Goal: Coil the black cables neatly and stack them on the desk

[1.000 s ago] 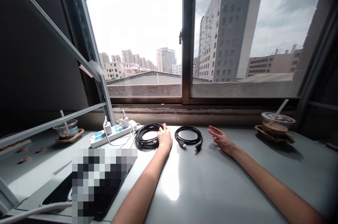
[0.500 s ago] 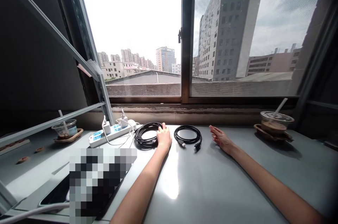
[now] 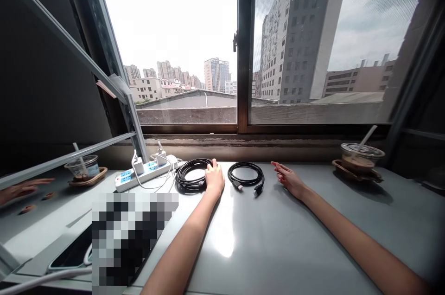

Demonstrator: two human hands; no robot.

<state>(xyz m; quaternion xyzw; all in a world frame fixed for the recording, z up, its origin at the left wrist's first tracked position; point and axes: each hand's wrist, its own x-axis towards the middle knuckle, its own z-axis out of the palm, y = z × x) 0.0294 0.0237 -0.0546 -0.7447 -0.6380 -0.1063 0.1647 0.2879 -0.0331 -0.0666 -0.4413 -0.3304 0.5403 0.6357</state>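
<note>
Two coils: the thicker glossy black cable coil (image 3: 180,177) lies flat on the smooth grey tabletop (image 3: 264,239), with the thinner round black cable coil (image 3: 261,177) just to its right, apart from it.
Left hand (image 3: 214,178): I have my fingers curled on the right side of the thicker coil, grasping it; how firmly, I cannot tell. If I catch only the outer loops and lift, the rest could slide out and the coil spring loose.
Right hand (image 3: 290,182): loosely open, fingers together and slightly bent, nothing in it, beside the thinner coil. A careless sweep inward could knock that ring out of round.
Plug ends (image 3: 258,190): they stick out on my side of the thinner coil; one could hook a loop and tangle it.
White power strip (image 3: 129,185): just left of the thicker coil, its thin white cord (image 3: 149,190) bowed out close by. Dragging the coil that way could snag the cord and tug a plug.
Lidded clear plastic cup (image 3: 358,160): well right of my hand; only a wide elbow swing could tip its drink.
</note>
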